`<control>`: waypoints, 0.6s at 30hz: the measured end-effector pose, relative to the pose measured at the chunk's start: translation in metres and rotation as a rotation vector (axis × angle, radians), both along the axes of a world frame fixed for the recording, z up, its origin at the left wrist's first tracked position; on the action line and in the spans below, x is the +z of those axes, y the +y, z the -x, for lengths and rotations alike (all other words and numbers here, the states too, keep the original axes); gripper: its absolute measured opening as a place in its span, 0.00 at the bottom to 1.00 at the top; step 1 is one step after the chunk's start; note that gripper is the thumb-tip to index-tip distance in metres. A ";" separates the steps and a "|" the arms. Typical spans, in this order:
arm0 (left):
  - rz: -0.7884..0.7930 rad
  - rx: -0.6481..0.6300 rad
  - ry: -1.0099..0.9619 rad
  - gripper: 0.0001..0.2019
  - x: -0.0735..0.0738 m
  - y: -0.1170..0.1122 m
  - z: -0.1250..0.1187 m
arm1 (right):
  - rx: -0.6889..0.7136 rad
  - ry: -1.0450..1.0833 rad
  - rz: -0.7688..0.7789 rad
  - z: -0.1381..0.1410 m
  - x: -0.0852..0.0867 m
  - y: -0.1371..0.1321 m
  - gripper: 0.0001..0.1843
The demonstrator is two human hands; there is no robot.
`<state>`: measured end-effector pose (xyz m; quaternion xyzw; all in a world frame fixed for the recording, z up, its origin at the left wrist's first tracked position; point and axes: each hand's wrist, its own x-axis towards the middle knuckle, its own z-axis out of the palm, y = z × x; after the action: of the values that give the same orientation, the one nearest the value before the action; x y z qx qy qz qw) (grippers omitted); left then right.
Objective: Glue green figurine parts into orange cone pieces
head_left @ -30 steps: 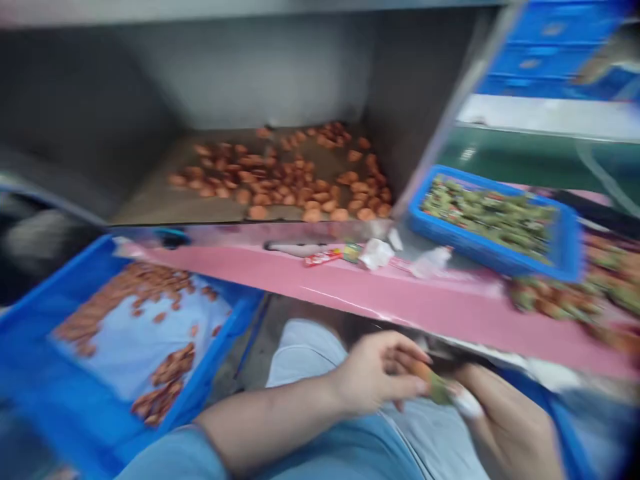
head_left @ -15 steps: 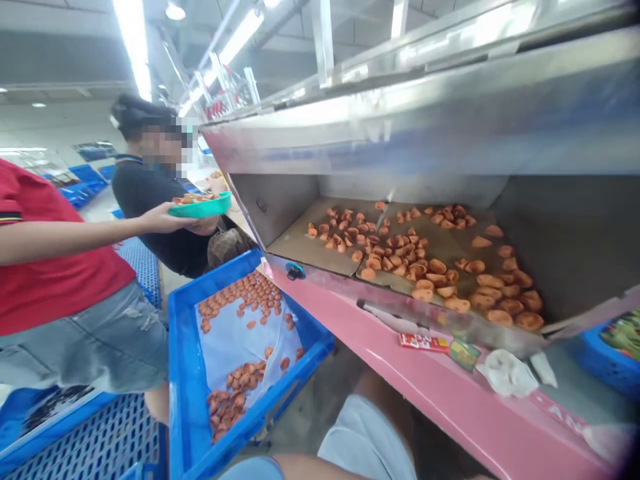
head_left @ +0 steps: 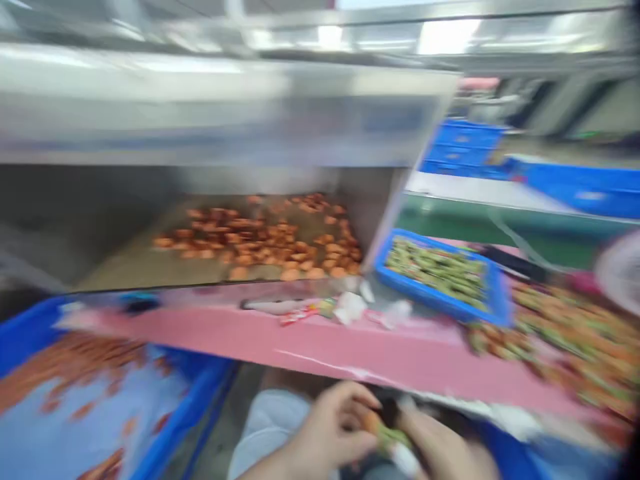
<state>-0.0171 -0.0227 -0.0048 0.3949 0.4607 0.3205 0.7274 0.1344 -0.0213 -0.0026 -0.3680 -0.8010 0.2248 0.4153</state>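
The view is smeared by motion. Low in the head view, my left hand (head_left: 327, 430) and my right hand (head_left: 440, 453) meet over my lap, below the pink ledge (head_left: 350, 347). Both are closed on a small orange-and-green piece (head_left: 383, 433) held between them. A white wrap shows on a finger of my right hand.
A steel hopper (head_left: 210, 227) ahead holds several orange pieces. A blue tray (head_left: 440, 277) of green-and-orange pieces sits right of it, with a loose pile (head_left: 565, 340) beside. A blue crate (head_left: 100, 400) with orange pieces stands at lower left. Small wrappers (head_left: 320, 308) lie on the ledge.
The camera has swung back right and down from the people at the left; my hands, out of view half a second ago, are again together on the small piece.
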 end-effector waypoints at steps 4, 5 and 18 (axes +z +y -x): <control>-0.056 -0.044 0.030 0.18 -0.007 0.015 0.007 | -0.121 -0.367 0.265 -0.015 0.004 -0.009 0.11; -0.065 -0.033 0.032 0.19 -0.012 0.019 0.005 | -0.178 -0.383 0.304 -0.019 0.000 -0.004 0.10; -0.099 0.081 0.206 0.25 -0.039 0.020 0.003 | -0.860 -0.487 0.321 -0.143 -0.049 0.090 0.12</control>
<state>-0.0204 -0.0028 -0.0443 0.4422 0.5321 0.3299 0.6423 0.2770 0.0689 -0.0513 -0.7644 -0.6065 0.0615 0.2100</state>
